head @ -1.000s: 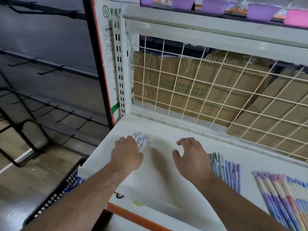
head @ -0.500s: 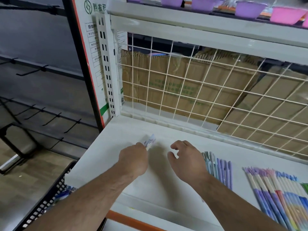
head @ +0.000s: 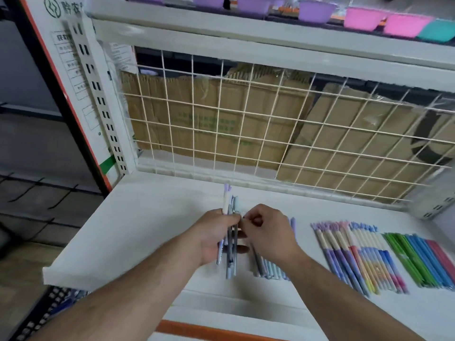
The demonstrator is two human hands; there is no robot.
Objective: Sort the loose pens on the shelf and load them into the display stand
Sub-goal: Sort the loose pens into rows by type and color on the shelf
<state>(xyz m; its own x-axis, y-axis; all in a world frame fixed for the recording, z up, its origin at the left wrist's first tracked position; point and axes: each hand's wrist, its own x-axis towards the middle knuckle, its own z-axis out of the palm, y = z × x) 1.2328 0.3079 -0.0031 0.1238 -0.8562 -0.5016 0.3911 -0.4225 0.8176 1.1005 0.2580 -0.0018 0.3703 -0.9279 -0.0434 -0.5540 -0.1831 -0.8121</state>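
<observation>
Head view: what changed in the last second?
The left hand lifted a small bundle of pens off the shelf and now grips it above the surface. The right hand rose from the shelf and moved left to pinch the bundle. The sorted pen rows on the right stayed put.

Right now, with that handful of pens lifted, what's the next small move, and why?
Probably lay the bundle down against the pale pen row on the shelf. The left hand grips it, the right hand pinches its top, and its lilac-blue pens look like that row's.
</observation>
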